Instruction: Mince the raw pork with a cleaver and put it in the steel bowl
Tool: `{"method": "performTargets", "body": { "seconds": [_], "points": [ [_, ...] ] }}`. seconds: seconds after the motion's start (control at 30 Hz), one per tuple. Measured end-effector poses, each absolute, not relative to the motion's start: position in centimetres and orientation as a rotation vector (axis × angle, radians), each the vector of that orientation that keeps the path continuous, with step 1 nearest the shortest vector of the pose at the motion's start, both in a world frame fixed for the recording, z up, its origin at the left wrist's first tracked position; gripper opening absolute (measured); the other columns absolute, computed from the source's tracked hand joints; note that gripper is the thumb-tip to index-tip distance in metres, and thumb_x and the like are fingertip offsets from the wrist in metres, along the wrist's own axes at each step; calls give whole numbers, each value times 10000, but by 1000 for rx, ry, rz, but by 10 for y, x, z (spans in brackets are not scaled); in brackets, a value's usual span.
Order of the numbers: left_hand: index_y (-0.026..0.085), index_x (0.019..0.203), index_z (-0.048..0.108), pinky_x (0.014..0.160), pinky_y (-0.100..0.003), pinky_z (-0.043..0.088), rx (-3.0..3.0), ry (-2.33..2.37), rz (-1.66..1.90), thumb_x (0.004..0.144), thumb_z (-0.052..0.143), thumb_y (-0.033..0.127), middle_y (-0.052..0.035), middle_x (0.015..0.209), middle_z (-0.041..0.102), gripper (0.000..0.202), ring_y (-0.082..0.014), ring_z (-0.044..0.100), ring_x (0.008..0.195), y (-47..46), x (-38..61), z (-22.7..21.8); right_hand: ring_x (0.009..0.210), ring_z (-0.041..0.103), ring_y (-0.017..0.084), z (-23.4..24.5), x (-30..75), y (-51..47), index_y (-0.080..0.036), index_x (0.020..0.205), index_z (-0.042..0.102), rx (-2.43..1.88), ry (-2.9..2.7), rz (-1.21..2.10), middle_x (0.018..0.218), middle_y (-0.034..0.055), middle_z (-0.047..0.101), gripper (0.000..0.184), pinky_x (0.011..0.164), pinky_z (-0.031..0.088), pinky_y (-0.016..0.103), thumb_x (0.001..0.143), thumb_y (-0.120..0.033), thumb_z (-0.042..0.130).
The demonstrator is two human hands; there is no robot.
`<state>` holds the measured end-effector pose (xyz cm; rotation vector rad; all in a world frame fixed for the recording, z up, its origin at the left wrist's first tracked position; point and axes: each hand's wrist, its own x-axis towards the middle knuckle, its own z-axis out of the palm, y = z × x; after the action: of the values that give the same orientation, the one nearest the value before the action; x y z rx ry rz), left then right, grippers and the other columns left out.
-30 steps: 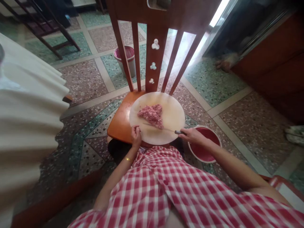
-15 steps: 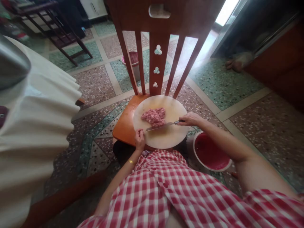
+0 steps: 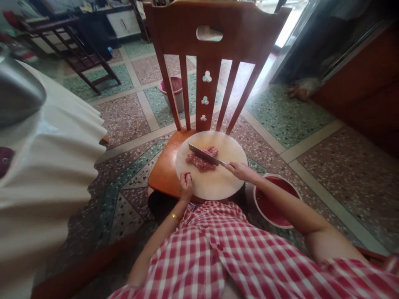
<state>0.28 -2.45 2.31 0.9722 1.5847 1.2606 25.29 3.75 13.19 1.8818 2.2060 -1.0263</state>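
A round pale cutting board (image 3: pixel 224 182) lies on the seat of a wooden chair (image 3: pixel 165 170). A heap of pink minced meat (image 3: pixel 199 162) sits on the board's far half. My right hand (image 3: pixel 238 170) is closed round the handle of a knife (image 3: pixel 204 154), whose blade lies across the top of the meat, pointing left and away. My left hand (image 3: pixel 186 185) rests at the board's near left edge with fingers curled, gripping the rim. A gold bangle is on that wrist.
A red tub (image 3: pixel 274 203) stands on the terrazzo floor to the right of the chair. A pink bin (image 3: pixel 174 89) stands behind the chair back (image 3: pixel 215 45). A white tablecloth (image 3: pixel 46 166) hangs at the left. A dark wooden stand (image 3: pixel 77 50) is at the far left.
The knife has moved from the near side of the meat up over it, with the blade swung to point left and away. My left hand has stayed on the board's edge.
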Motion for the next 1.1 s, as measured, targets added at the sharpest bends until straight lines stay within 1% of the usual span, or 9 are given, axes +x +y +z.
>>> {"method": "performTargets", "body": {
  "seconds": [0.1,0.17,0.23,0.43,0.57,0.7,0.87,1.0,1.1],
  "points": [
    [191,925,535,621,-226,406,998,1579,1271,877,424,347,26,663,456,197,-115,469,618,-17,3,23,559,559,131,169,243,20,-166,1067,624,2033,2310,-1211,661,13,616,444,529,392,215,947,-470,323],
    [192,920,538,608,-226,402,1001,1589,1260,884,412,323,27,654,454,185,-115,460,598,-13,4,20,606,593,139,183,229,7,-182,1330,470,2130,2457,-1224,758,26,644,473,584,458,232,955,-416,304],
    [191,921,543,601,-227,402,1015,1605,1236,885,410,302,25,652,463,177,-116,458,587,-12,5,17,742,638,173,180,212,-3,-176,1446,332,2175,2579,-1057,908,85,668,523,700,506,278,957,-355,286],
    [187,951,554,613,-235,406,1082,1646,1188,885,408,282,15,671,504,186,-123,485,605,-14,5,11,896,676,226,130,188,-8,-198,1426,400,2086,2287,-927,1141,137,666,509,801,530,328,925,-243,327],
    [195,940,554,627,-235,401,1087,1619,1196,876,423,282,13,687,513,170,-128,502,635,-16,4,11,1015,654,212,154,198,-4,-243,1443,371,2148,2347,-1084,1165,68,669,499,880,512,325,950,-297,323],
    [194,941,557,616,-234,387,1079,1606,1186,874,435,281,22,667,503,164,-123,479,597,-16,5,14,1024,651,210,165,194,-7,-177,1477,300,2228,2485,-1071,1144,95,673,541,908,506,332,955,-317,315],
    [194,929,571,626,-233,400,1084,1618,1212,865,454,270,17,669,512,153,-127,498,620,-16,4,16,1158,580,237,126,192,-9,-201,1409,431,2111,2312,-1091,1313,92,568,493,951,487,379,922,-243,368],
    [194,936,563,615,-229,401,1092,1596,1211,872,442,269,17,678,511,156,-123,490,612,-16,4,12,1121,606,217,149,198,-11,-261,1429,397,2131,2406,-1112,1239,40,630,485,935,498,355,949,-298,342],
    [188,943,554,605,-227,393,1107,1592,1207,878,429,272,21,675,495,165,-118,469,593,-16,4,11,1060,638,201,163,193,-16,-207,1468,325,2203,2531,-1059,1158,67,671,520,916,507,321,961,-322,310]
  ]
}}
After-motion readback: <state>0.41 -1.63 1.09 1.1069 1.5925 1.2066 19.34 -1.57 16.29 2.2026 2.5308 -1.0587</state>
